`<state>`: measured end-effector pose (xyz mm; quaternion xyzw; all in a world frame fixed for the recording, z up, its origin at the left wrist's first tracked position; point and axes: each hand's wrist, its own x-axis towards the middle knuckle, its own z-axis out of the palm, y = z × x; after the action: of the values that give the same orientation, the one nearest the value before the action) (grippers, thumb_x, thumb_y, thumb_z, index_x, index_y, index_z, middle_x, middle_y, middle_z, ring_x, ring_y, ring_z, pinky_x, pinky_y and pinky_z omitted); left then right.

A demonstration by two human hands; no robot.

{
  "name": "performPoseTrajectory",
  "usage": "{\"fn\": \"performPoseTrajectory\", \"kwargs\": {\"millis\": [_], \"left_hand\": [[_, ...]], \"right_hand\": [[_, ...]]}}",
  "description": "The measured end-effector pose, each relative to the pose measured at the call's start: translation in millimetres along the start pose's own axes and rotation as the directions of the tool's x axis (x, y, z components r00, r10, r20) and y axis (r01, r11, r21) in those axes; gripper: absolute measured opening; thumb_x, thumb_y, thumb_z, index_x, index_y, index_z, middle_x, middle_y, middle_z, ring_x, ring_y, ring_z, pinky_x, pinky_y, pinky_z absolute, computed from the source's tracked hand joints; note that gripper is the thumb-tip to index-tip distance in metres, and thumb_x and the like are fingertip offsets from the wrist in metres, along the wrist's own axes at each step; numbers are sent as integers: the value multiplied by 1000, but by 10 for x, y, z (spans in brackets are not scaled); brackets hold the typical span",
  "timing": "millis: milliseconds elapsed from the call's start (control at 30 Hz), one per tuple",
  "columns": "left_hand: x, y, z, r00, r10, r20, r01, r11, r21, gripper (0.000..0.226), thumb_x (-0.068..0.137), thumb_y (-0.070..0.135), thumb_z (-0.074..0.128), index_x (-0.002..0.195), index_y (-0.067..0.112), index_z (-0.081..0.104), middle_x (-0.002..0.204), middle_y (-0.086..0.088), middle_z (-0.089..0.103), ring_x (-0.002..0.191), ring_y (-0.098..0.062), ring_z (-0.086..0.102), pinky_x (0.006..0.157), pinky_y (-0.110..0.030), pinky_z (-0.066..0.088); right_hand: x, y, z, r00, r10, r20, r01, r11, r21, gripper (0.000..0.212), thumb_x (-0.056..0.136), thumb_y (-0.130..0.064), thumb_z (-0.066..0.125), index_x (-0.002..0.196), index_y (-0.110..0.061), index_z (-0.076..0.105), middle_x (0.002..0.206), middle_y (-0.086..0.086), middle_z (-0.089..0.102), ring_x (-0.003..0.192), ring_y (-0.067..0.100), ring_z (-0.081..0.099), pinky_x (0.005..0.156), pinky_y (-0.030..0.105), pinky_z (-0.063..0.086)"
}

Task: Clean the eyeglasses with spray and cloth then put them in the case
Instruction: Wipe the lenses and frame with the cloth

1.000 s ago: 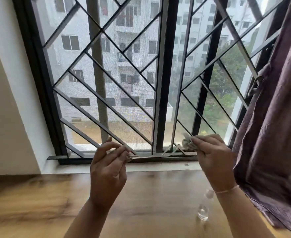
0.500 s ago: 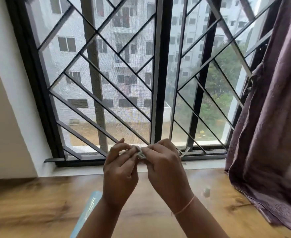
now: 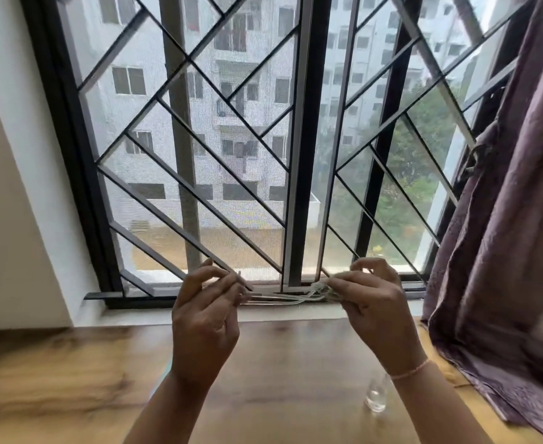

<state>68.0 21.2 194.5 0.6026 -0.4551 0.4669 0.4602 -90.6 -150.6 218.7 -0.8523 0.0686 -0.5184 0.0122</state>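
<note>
I hold the thin-framed eyeglasses (image 3: 276,295) up in front of the window sill, stretched sideways between both hands. My left hand (image 3: 204,315) pinches their left end with thumb and fingertips. At the right end my right hand (image 3: 371,304) pinches a small grey-green cloth (image 3: 323,287) bunched around the glasses. The frame is thin and pale, and its lenses are hard to make out against the sill. A small clear spray bottle (image 3: 376,398) stands on the wooden table under my right wrist. No case shows.
The wooden table (image 3: 71,379) runs up to a white window sill (image 3: 135,314) and a barred window (image 3: 299,155). A purple curtain (image 3: 504,251) hangs at the right, and its hem lies on the table's right edge.
Half a second ago my hands touched at the middle. Now they are apart, the right hand and cloth having slid right along the glasses. The view tilted slightly.
</note>
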Motion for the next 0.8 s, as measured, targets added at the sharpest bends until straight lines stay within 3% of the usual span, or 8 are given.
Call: {"fn": "performPoseTrajectory", "kwargs": {"millis": [200,400,633,800], "left_hand": [[-8,22,27,1000,-7,-14,7,1000,4,14,69,-12,64,73,-2,74,80,-7,72,90,-19,53,101,-23,36],[-54,127,93,999,35,10,-35,999,-5,10,77,-2,64,75,-2,74,82,-8,72,90,-19,53,91,-33,47],[-19,175,103,999,44,-14,-44,999,0,17,82,1,59,73,-4,73,82,-10,72,90,-18,53,85,-38,50],[-28,115,5,1000,2,-20,-2,1000,-23,13,79,0,61,74,-3,73,82,-7,72,89,-18,53,96,-21,41]], "right_hand": [[-39,-97,18,1000,-17,-15,18,999,51,19,71,-5,73,87,-13,75,84,-4,72,82,25,56,67,41,50],[-28,-582,186,999,-49,-18,51,996,73,12,78,-6,69,89,-9,73,84,1,70,80,21,55,70,32,49],[53,-744,270,998,-66,-5,66,996,59,15,82,-4,63,93,-9,72,84,1,69,82,23,55,71,35,49],[-73,-540,199,993,-64,-98,69,996,48,19,74,-2,74,91,-9,73,89,-1,72,81,24,57,70,33,50]]}}
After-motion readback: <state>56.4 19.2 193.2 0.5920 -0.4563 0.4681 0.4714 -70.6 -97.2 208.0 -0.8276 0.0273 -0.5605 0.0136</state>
